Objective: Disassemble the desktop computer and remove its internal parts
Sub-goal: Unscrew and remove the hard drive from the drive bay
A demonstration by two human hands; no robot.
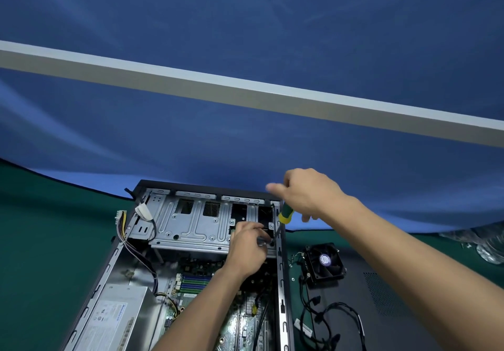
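Fingers of the right hand (308,192) grip a green-and-yellow screwdriver (285,213) at the open computer case (281,269) on the table, left hand (248,249) pinching near its tip, so a slip could jab those fingertips or drop the screw onto the motherboard (196,282)

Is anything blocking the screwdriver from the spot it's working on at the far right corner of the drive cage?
Nothing visible blocks it. The right hand holds the screwdriver, whose shaft runs down beside the case's right wall toward the drive cage. The left hand sits at the tip, whose contact point is hidden.
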